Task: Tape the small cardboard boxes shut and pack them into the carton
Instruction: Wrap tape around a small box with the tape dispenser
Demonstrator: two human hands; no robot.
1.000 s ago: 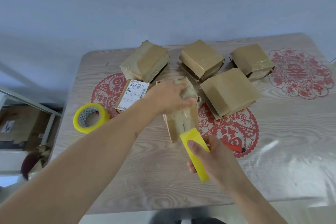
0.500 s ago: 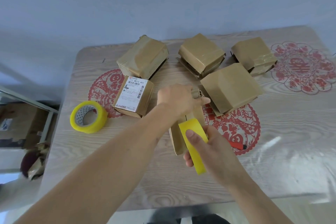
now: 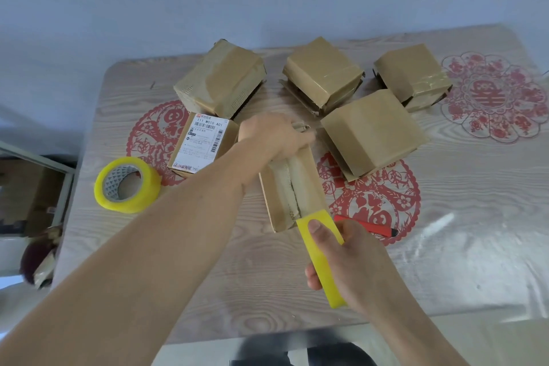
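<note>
The small brown cardboard box (image 3: 292,187) looked light and crushable; our left hand (image 3: 274,135) gripped its far end, our right hand (image 3: 349,261) clasped a yellow scraper (image 3: 322,258).

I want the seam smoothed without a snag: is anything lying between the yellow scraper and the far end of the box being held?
Nothing visible does. The yellow scraper, gripped by the right hand, sits at the near end of the box; the seam runs bare up to the left hand holding the far end.
</note>
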